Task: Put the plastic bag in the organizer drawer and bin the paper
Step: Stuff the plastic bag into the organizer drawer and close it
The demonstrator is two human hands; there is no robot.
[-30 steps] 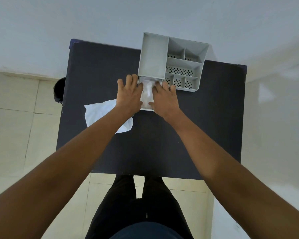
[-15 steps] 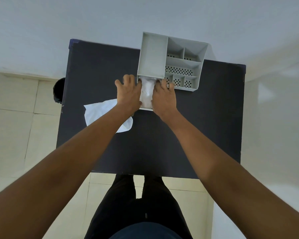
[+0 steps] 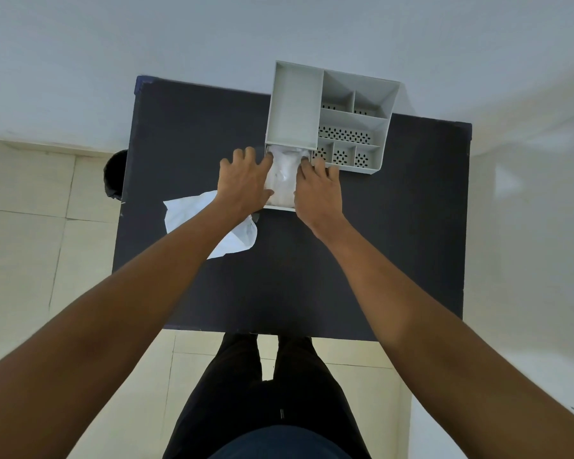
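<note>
hands (image 3: 246, 185) (image 3: 317, 190) flat, fingers spread, pressing soft, light, springy plastic bag (image 3: 283, 180) into drawer (image 3: 280, 208); paper (image 3: 209, 223) beside.

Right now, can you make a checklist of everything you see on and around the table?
Surface: dark table, mostly bare.
Job's things: grey organizer at the far edge, drawer pulled out; plastic bag in the drawer; white paper on the table, partly under the left forearm.
Clutter: nothing seen.
Hands: left hand and right hand flank the bag, pressing on it.
Cables: nothing seen.
Surroundings: tiled floor; black round object left of the table, possibly a bin; pale wall.
</note>
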